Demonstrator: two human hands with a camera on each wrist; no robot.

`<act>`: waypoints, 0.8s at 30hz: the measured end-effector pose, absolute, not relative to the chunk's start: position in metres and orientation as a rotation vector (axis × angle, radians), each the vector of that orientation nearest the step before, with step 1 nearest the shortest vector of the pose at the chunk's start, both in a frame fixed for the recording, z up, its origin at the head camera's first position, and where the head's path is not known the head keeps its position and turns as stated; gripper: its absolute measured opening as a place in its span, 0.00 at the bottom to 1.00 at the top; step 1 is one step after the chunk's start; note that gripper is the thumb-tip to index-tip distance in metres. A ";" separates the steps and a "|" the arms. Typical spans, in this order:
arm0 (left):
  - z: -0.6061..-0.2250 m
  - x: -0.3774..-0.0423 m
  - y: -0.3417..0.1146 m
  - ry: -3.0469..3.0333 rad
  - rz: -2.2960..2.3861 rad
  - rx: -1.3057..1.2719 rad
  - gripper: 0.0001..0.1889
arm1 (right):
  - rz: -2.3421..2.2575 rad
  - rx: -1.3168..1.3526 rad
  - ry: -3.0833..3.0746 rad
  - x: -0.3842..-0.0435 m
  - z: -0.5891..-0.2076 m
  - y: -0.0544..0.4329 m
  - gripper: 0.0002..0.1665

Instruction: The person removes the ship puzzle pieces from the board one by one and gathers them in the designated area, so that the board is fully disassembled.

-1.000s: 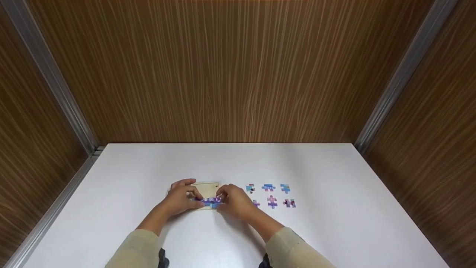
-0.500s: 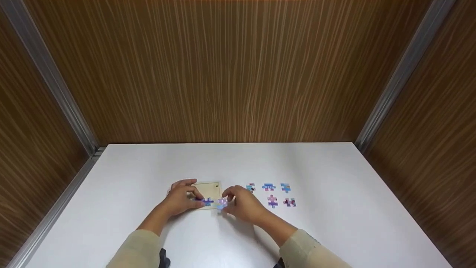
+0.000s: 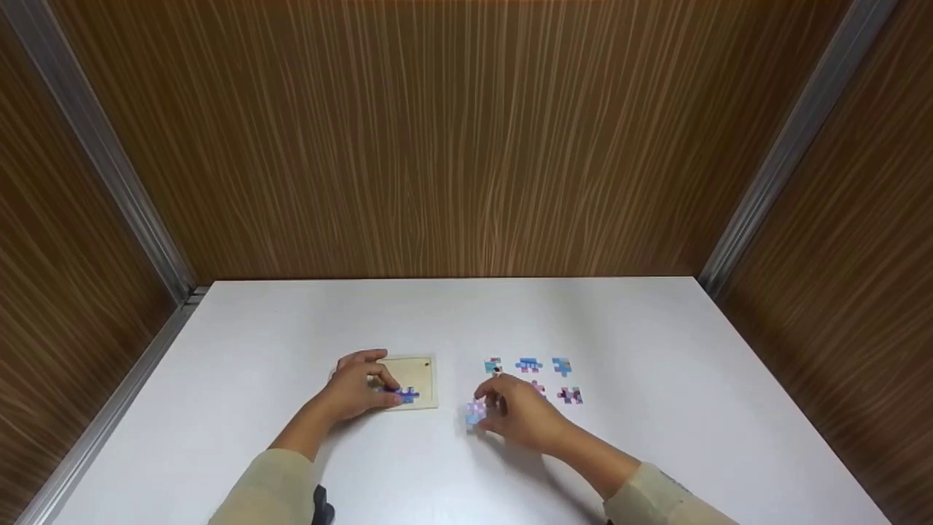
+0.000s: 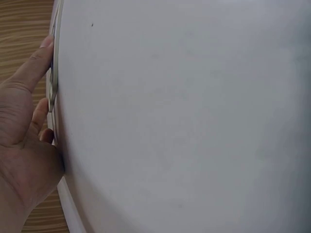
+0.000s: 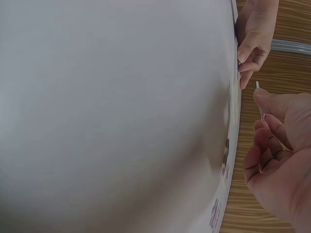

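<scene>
My left hand holds the left part of a shallow pale wooden puzzle board. Its thumb and index finger come down on a blue-purple puzzle piece lying in the board, partly hidden by them. In the left wrist view the thumb lies along the board's edge. Right of the board, my right hand pinches a pink and light-blue puzzle piece between thumb and fingers. The right wrist view shows that piece edge-on as a thin white strip, raised over the table.
Several loose puzzle pieces lie in two rows to the right, among them a blue one and a pink one. My right hand partly covers another pink piece. The white tabletop is bounded by wood-grain panels.
My right hand has lifted a puzzle piece off the board and carried it right and toward me, uncovering the board's right edge. The left hand has stayed in place.
</scene>
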State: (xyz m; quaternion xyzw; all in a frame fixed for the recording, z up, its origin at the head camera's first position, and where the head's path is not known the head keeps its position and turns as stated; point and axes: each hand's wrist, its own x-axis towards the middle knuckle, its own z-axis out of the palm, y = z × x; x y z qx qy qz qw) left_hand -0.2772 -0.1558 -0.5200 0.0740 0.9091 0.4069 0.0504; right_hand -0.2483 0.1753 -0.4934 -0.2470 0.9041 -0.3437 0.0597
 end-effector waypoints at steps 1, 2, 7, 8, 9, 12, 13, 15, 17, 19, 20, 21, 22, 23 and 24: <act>-0.520 -0.277 -0.155 2.768 1.239 0.220 0.08 | -1.029 -0.754 2.742 -0.247 -0.494 0.180 0.20; -0.520 -0.277 -0.155 2.768 1.239 0.215 0.08 | -1.024 -0.760 2.743 -0.246 -0.495 0.184 0.20; -0.522 -0.278 -0.155 2.770 1.236 0.196 0.08 | -1.018 -0.794 2.763 -0.241 -0.498 0.208 0.22; -0.522 -0.278 -0.155 2.770 1.236 0.191 0.08 | -1.026 -0.792 2.761 -0.240 -0.498 0.213 0.22; -0.522 -0.278 -0.155 2.770 1.236 0.188 0.08 | -1.029 -0.790 2.761 -0.239 -0.497 0.218 0.22; -0.523 -0.279 -0.155 2.764 1.242 0.178 0.08 | -1.033 -0.768 2.766 -0.238 -0.497 0.232 0.22; -0.523 -0.279 -0.155 2.763 1.239 0.177 0.08 | -1.033 -0.759 2.767 -0.237 -0.497 0.237 0.22; -0.523 -0.279 -0.156 2.759 1.247 0.184 0.08 | -1.034 -0.720 2.775 -0.237 -0.497 0.247 0.22; -0.524 -0.279 -0.157 2.746 1.265 0.189 0.08 | -1.045 -0.691 2.774 -0.236 -0.498 0.257 0.23; -0.524 -0.279 -0.157 2.737 1.279 0.188 0.08 | -1.055 -0.677 2.772 -0.236 -0.500 0.268 0.23; -0.524 -0.279 -0.158 2.732 1.287 0.188 0.08 | -1.060 -0.663 2.767 -0.236 -0.500 0.274 0.23; -0.525 -0.279 -0.158 2.729 1.292 0.186 0.09 | -1.067 -0.654 2.759 -0.236 -0.501 0.279 0.23; -0.524 -0.279 -0.157 2.728 1.293 0.181 0.09 | -1.063 -0.651 2.754 -0.236 -0.502 0.284 0.23; -0.524 -0.279 -0.157 2.730 1.289 0.177 0.09 | -1.058 -0.643 2.750 -0.236 -0.502 0.289 0.23; -0.524 -0.278 -0.157 2.731 1.287 0.173 0.09 | -1.054 -0.628 2.739 -0.236 -0.502 0.293 0.22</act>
